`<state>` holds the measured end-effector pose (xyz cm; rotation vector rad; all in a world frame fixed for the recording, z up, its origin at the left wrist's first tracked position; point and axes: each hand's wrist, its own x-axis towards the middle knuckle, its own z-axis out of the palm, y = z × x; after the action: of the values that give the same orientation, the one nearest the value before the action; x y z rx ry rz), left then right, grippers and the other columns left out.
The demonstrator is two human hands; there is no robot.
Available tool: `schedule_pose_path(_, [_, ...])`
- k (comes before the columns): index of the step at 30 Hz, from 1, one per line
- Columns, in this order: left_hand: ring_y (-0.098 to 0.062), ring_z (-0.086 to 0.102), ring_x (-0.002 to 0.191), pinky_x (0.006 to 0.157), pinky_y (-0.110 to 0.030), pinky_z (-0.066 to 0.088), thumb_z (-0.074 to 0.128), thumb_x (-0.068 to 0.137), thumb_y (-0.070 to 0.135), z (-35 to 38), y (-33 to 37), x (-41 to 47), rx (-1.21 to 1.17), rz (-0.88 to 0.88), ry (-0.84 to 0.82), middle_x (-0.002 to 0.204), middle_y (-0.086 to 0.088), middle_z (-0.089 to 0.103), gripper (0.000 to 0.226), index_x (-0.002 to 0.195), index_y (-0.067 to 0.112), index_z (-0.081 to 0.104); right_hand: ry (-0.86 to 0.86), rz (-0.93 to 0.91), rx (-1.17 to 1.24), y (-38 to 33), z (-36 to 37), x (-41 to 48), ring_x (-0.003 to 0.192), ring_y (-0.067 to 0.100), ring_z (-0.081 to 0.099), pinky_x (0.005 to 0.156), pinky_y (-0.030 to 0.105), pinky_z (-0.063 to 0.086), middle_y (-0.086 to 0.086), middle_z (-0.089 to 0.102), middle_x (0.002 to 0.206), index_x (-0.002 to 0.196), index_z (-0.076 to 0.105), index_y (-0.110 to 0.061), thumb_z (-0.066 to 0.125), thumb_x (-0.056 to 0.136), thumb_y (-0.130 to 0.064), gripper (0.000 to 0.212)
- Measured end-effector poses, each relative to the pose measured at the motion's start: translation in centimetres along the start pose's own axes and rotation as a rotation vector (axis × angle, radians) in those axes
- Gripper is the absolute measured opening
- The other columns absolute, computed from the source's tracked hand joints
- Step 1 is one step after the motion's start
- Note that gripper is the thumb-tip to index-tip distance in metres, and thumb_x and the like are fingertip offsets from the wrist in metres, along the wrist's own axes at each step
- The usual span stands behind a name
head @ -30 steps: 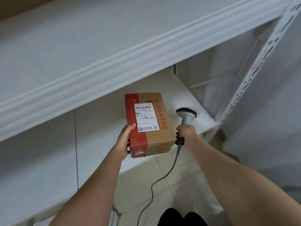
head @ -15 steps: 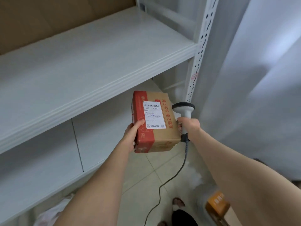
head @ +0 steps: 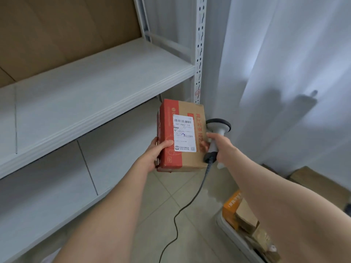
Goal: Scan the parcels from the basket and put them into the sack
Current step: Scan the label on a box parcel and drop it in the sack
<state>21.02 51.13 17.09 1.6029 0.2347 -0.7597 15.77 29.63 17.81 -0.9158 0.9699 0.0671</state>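
Between the two hands, at chest height in front of the white shelving [head: 98, 88], sits a red-and-brown cardboard parcel [head: 181, 135] with its white shipping label [head: 183, 132] facing up. Its left edge is clamped by the left hand [head: 155, 154], thumb on the red top face and fingers wrapped underneath. Just right of the parcel, the right hand [head: 220, 147] is closed around the handle of a grey barcode scanner [head: 216, 133], whose round head rises above the knuckles and touches or nearly touches the box's right side. A black cable [head: 187, 207] trails from the scanner's base down to the tiled floor [head: 171, 234]. Below the right forearm, a grey basket [head: 233, 234] holds more parcels, an orange one [head: 230, 207] among them. Beyond the right hand hangs a white curtain [head: 284, 73].
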Motion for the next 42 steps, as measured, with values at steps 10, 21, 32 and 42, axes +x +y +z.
schedule_pose_path(10, [-0.011, 0.064, 0.085, 0.056, -0.026, 0.047, 0.07, 0.082, 0.035, 4.1, 1.2, -4.4, 0.001, 0.099, 0.047, 0.101, 0.005, 0.067, 0.046, 0.118, 0.042, 0.042, 0.002, -0.127, -0.022, -2.6, -3.2, -6.1, 0.057, 0.018, 0.056, 0.055, 0.03, 0.051, 0.009, 0.06, 0.076, 0.115, 0.051, -0.006, 0.066, 0.091, -0.02, 0.032])
schedule_pose_path(21, [-0.023, 0.065, 0.099, 0.085, -0.048, 0.055, 0.077, 0.073, 0.042, 4.0, 2.0, -5.7, -0.039, 0.223, 0.229, 0.114, 0.001, 0.065, 0.067, 0.13, 0.039, 0.042, -0.318, -0.207, -0.415, -3.8, -5.7, -11.5, 0.048, 0.015, 0.051, 0.047, 0.025, 0.048, 0.005, 0.059, 0.058, 0.088, 0.059, -0.005, 0.063, 0.087, -0.014, 0.01])
schedule_pose_path(32, [-0.022, 0.063, 0.103, 0.093, -0.046, 0.051, 0.078, 0.072, 0.041, 2.7, 2.6, -5.7, -0.036, 0.252, 0.286, 0.116, 0.0, 0.064, 0.07, 0.132, 0.034, 0.043, -0.328, -0.237, -0.514, -3.5, -4.4, -12.7, 0.05, 0.015, 0.052, 0.051, 0.026, 0.049, 0.004, 0.059, 0.058, 0.089, 0.059, -0.007, 0.062, 0.085, -0.015, 0.01])
schedule_pose_path(42, [-0.022, 0.062, 0.101, 0.091, -0.044, 0.052, 0.077, 0.074, 0.041, 2.0, 2.3, -5.4, -0.026, 0.238, 0.285, 0.117, 0.0, 0.063, 0.068, 0.132, 0.033, 0.043, -0.323, -0.272, -0.54, -3.6, -4.0, -13.6, 0.046, 0.012, 0.052, 0.047, 0.023, 0.049, 0.002, 0.059, 0.056, 0.086, 0.059, -0.008, 0.061, 0.086, -0.016, 0.008])
